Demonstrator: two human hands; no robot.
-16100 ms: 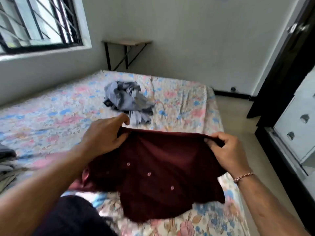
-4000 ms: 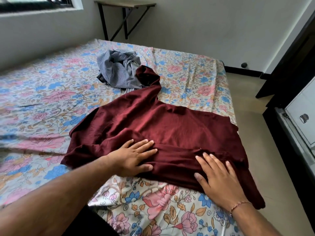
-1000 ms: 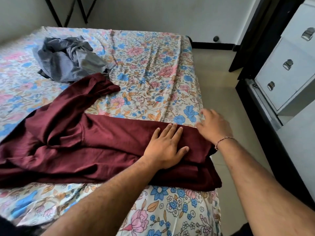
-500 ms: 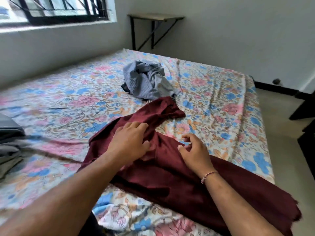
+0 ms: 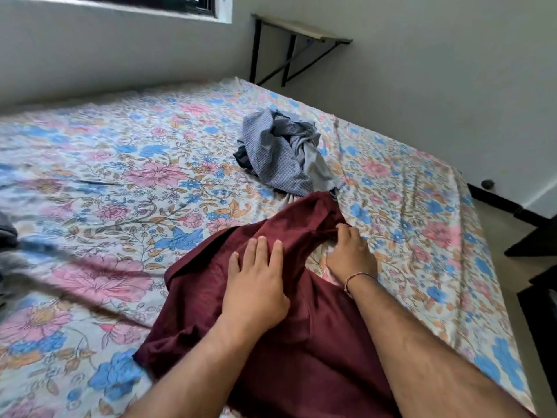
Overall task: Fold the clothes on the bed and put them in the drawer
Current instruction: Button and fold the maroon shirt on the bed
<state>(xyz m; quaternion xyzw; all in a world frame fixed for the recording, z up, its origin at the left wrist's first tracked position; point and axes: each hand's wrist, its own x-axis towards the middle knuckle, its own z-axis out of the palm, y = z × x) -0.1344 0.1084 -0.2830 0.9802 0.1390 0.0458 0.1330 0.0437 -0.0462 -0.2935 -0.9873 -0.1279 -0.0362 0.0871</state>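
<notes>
A maroon garment (image 5: pixel 199 303) lies spread across the near part of the bed (image 5: pixel 120 182), which has a floral sheet. My left hand (image 5: pixel 256 285) lies flat on it with straight fingers, pressing the cloth down. My right hand (image 5: pixel 351 254) is just to the right, its fingers curled and pinching the maroon sleeve where it narrows toward the far end. A crumpled grey-blue checked garment (image 5: pixel 277 155) sits in a heap farther back on the bed, just beyond the sleeve tip.
A small wall-mounted shelf (image 5: pixel 301 28) on black brackets hangs behind the bed. Dark grey clothes (image 5: pixel 6 233) show at the left edge. The bed's right edge drops to a tiled floor (image 5: pixel 512 236), with dark furniture (image 5: pixel 539 282) at the far right.
My right hand has moved up the garment to the sleeve and taken hold of it. My left hand has flattened out on the cloth. The view has shifted slightly left.
</notes>
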